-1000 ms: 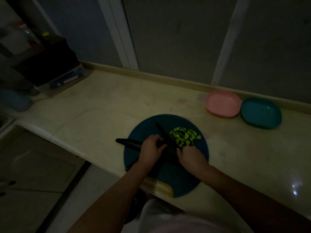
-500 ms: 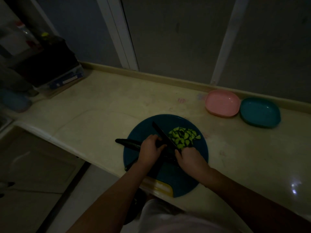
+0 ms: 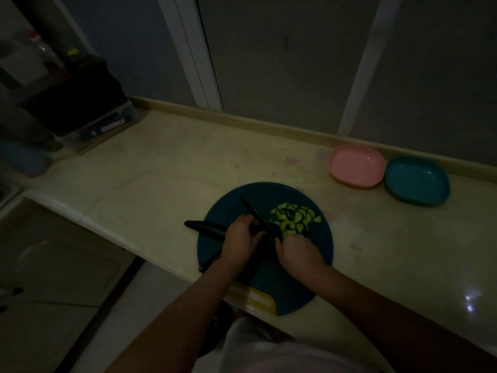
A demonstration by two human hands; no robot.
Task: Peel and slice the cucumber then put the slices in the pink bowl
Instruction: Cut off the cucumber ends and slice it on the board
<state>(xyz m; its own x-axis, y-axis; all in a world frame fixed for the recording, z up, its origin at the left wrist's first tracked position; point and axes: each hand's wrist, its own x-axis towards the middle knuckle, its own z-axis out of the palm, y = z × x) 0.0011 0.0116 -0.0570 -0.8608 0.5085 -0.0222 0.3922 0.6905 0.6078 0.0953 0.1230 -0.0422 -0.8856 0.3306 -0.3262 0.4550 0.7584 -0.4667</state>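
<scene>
Slicing step, mid-way by the look of it: on the dim desk [image 3: 161, 170] you hold the cucumber [image 3: 204, 226] across a round blue board [image 3: 317, 254], its dark uncut end sticking out to the left past the board's edge. A pile of green slices [image 3: 294, 218] lies on the board just right of the blade. Their rims look dark, so the skin seems to be on, tho the light's too poor to be sure.

Left grip [image 3: 239, 238]: closed, fingers curled over the cucumber and pinning it to the board, knuckles right beside the blade.

Right grip [image 3: 298, 251]: closed round the handle of the knife [image 3: 258, 215]. The handle itself is hidden under the fist; the blade runs up and left from it, betw. the left grip and the slice pile.

The pink bowl [image 3: 356, 165] sits well apart at the back right of the desk, nothing in it, edge to edge w/ a teal bowl [image 3: 416, 181].

Next, as I judge it: bring the blade down close beside the left fingertips, then walk that grip back along the cucumber for each cut. A good length remains, so expect more cuts before you gather the slices and carry them to the pink bowl. Mind the fingers nearest the edge.
</scene>
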